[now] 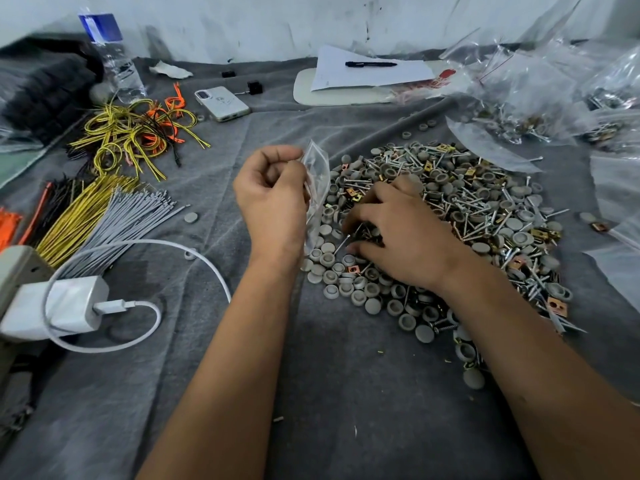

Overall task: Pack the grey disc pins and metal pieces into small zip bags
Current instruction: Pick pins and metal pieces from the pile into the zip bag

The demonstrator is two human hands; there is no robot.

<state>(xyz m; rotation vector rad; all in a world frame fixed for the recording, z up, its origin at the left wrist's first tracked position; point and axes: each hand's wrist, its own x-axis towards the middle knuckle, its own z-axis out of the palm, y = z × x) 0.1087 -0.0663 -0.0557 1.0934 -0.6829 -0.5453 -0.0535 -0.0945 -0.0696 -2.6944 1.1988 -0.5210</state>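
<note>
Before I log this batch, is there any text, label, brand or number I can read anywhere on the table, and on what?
No text can be read in this view.
Water bottle: blue label, print too blurred to read.
Plastic bags by the paper: red print, too blurred to read.
Paper under the pen: no writing shows.
Phone: no readable brand.
Charger: no marking shows.
</note>
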